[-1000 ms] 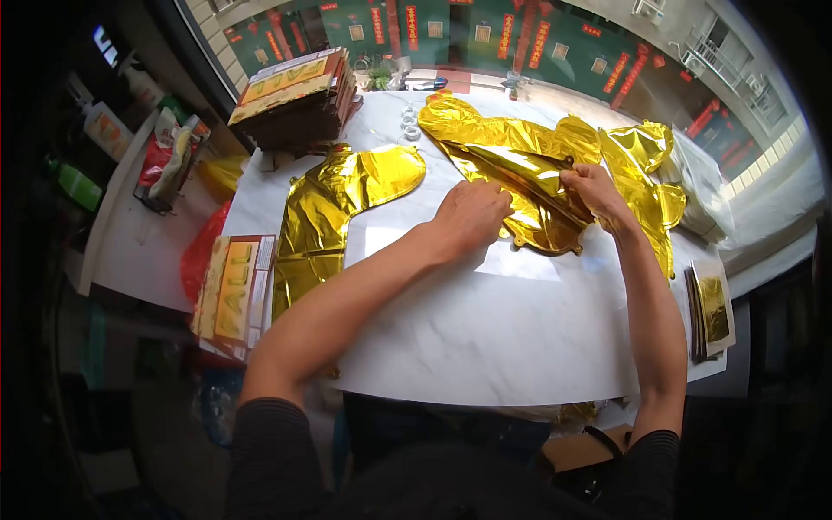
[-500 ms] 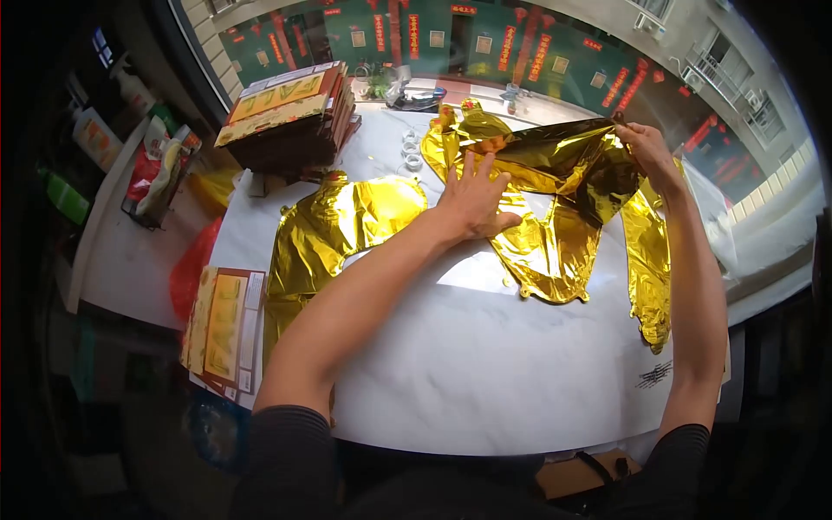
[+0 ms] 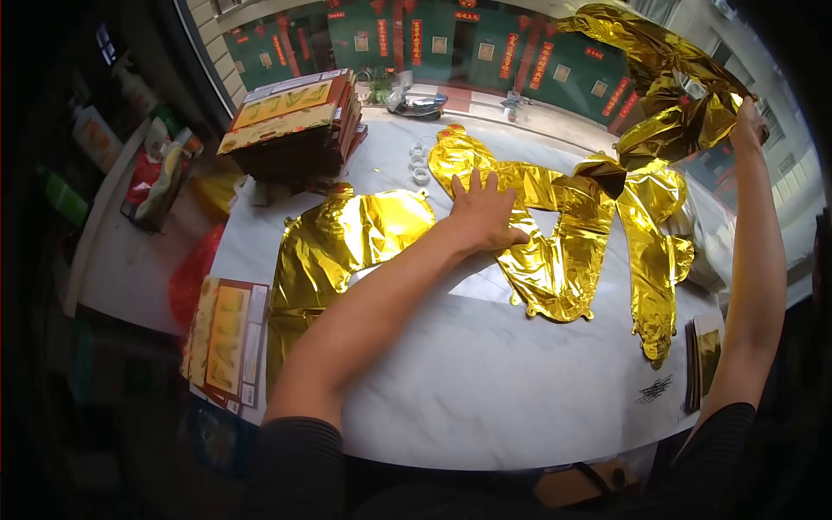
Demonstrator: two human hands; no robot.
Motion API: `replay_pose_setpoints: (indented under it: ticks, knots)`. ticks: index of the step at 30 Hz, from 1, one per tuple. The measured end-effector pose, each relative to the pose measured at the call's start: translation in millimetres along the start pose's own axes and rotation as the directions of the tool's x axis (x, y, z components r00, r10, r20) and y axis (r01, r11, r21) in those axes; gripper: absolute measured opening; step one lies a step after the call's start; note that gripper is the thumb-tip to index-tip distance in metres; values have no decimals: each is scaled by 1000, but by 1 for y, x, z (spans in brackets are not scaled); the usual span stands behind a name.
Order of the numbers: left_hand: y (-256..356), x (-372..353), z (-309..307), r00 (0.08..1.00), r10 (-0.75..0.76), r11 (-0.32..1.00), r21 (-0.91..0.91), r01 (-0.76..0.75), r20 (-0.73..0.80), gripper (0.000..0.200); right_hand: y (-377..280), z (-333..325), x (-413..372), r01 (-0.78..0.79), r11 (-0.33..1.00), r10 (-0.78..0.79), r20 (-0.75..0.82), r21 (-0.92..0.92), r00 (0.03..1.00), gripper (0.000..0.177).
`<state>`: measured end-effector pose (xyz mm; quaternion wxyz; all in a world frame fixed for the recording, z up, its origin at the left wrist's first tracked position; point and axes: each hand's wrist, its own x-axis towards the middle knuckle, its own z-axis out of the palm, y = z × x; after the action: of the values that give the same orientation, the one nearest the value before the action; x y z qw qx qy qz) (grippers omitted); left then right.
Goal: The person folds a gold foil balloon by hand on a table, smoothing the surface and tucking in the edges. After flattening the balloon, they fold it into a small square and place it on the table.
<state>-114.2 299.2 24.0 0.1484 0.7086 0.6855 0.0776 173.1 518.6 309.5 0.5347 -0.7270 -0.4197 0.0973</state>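
Crinkled gold foil balloon [image 3: 667,95] is held aloft, clamped in the right grip [image 3: 747,121]; the flat gold foil sheets [image 3: 555,251] are best pinned on the white tabletop [image 3: 485,381] under the splayed left grip [image 3: 485,217].

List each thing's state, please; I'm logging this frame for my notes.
left hand: open, pressed flat on the middle foil balloon.
right hand: raised, gripping the lifted foil balloon.
lifted foil balloon: deflated, crumpled, in the air.
middle foil balloon: deflated, lying on the table.
side foil balloon: deflated, flat, untouched.
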Motion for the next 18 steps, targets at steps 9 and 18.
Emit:
replay_pose_setpoints:
  ticks: [9, 18]
  knots:
    - [-3, 6, 9, 997, 6, 999, 35, -4, -73, 89, -6, -53, 27, 831, 519, -791, 257, -199, 555, 46]
    - [-6, 13, -9, 998, -30, 999, 38, 28, 46, 92, -27, -171, 134, 701, 683, -728, 110, 205, 676, 50]
